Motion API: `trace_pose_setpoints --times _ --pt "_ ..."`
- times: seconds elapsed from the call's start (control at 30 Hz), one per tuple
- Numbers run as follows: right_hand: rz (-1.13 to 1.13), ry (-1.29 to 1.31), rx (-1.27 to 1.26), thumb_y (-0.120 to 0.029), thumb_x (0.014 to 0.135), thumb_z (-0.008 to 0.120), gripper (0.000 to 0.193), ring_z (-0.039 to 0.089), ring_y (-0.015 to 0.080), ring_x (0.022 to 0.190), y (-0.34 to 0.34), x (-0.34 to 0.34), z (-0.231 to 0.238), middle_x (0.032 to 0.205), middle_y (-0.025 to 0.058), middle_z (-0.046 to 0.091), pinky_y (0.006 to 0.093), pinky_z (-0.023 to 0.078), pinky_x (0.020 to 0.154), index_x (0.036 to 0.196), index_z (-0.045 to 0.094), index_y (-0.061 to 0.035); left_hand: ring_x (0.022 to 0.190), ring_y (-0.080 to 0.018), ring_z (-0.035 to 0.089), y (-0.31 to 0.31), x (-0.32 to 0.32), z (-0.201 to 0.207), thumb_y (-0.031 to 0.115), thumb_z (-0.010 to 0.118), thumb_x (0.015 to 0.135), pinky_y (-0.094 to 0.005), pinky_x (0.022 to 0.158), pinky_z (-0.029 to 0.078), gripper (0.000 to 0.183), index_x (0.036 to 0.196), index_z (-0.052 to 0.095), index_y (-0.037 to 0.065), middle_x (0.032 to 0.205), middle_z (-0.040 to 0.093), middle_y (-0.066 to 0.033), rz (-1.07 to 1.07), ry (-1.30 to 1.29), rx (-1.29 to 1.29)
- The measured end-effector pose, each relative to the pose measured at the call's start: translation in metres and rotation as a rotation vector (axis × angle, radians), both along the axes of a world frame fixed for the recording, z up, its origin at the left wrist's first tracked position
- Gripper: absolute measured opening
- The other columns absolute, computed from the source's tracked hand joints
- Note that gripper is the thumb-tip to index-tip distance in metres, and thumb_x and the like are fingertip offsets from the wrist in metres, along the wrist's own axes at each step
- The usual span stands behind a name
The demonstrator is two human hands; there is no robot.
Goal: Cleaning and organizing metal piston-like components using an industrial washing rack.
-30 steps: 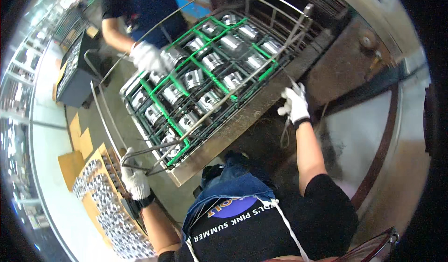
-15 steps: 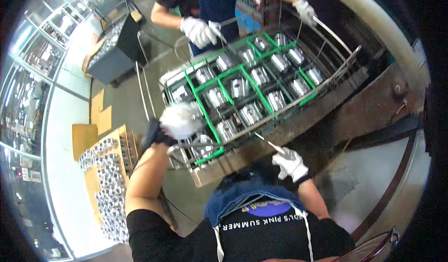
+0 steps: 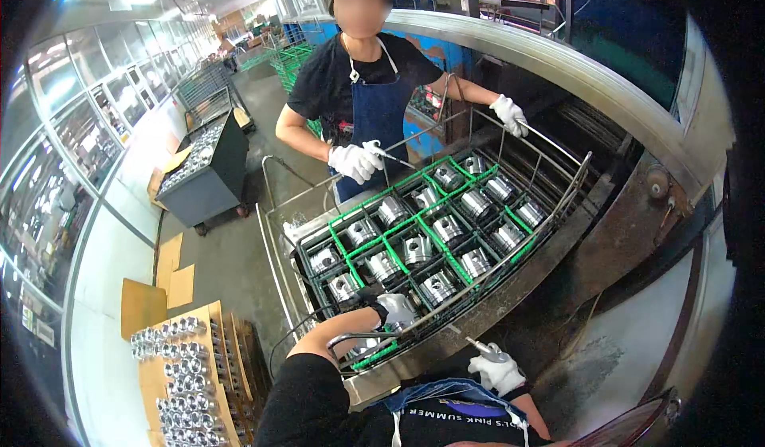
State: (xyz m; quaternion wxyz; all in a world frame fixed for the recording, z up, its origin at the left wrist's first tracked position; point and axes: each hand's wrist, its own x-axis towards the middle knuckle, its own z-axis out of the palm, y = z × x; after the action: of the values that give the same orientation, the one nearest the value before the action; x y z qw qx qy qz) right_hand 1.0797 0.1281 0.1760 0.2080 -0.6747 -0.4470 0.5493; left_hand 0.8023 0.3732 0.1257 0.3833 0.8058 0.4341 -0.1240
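Observation:
My left hand (image 3: 396, 310), in a white glove with a dark cuff, reaches into the near left part of a wire basket (image 3: 446, 305). It is closed over a metal piston, which it mostly hides; the fingertips are out of sight. Silver pistons (image 3: 437, 287) lie in rows between green-coated dividers (image 3: 454, 262). My right hand (image 3: 500, 370), also gloved, is just outside the basket's near edge. It grips an air blow gun (image 3: 481, 347) whose thin nozzle points up and left toward the basket.
Across the basket a co-worker (image 3: 370, 112) holds a similar tool in one gloved hand (image 3: 356, 162) and rests the other (image 3: 508, 115) on the rim. Several pistons stand on a cardboard-topped stack (image 3: 187, 375) at left. Behind is a grey cart (image 3: 203, 192). A metal beam (image 3: 558, 56) crosses at right.
My view has tilted up, bringing in more of the co-worker and room. My left hand has moved from the basket's left side in over a near piston. My right hand still holds the air blow gun.

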Motion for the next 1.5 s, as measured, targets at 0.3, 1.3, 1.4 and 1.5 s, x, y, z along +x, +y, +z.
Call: trace_pose_setpoints --times 0.3,1.3,1.4,1.5 --pt "-0.297 0.213 -0.152 -0.022 0.070 0.077 0.019 0.049 0.0130 0.044 0.028 -0.027 0.042 0.055 0.0014 0.054 0.0303 0.038 0.042 0.071 0.063 -0.0092 0.084 -0.0311 0.068 0.050 -0.019 -0.090 0.029 0.071 0.078 -0.0386 0.079 0.054 0.032 0.099 0.072 0.004 0.091 0.069 -0.0174 -0.674 -0.295 0.118" --pt "-0.010 -0.238 -0.202 -0.042 0.075 0.073 0.036 0.067 0.0162 0.064 0.063 -0.044 0.039 0.078 0.0030 0.069 0.0295 0.052 0.068 0.095 0.072 -0.0123 0.085 -0.0329 0.071 0.068 -0.061 0.085 0.044 0.056 0.077 -0.0441 0.074 0.055 0.047 0.092 0.076 0.005 0.092 0.073 -0.0185 -0.174 0.552 0.417" --pt "0.028 -0.125 -0.057 -0.038 0.079 0.072 0.034 0.066 0.0131 0.065 0.051 -0.055 0.035 0.083 0.0009 0.070 0.0278 0.051 0.069 0.104 0.070 -0.0144 0.087 -0.0314 0.071 0.077 -0.082 0.079 0.044 0.058 0.077 -0.0441 0.077 0.055 0.047 0.095 0.076 0.005 0.094 0.074 -0.0174 -0.175 0.592 0.342" --pt "-0.046 -0.041 -0.135 -0.034 0.083 0.070 0.037 0.064 0.0107 0.063 0.044 -0.054 0.009 0.086 -0.0012 0.071 0.0268 0.051 0.068 0.115 0.067 -0.0155 0.085 -0.0300 0.071 0.067 -0.051 0.154 0.047 0.058 0.078 -0.0441 0.078 0.054 0.051 0.098 0.074 0.003 0.090 0.073 -0.0150 -0.135 0.511 0.224"
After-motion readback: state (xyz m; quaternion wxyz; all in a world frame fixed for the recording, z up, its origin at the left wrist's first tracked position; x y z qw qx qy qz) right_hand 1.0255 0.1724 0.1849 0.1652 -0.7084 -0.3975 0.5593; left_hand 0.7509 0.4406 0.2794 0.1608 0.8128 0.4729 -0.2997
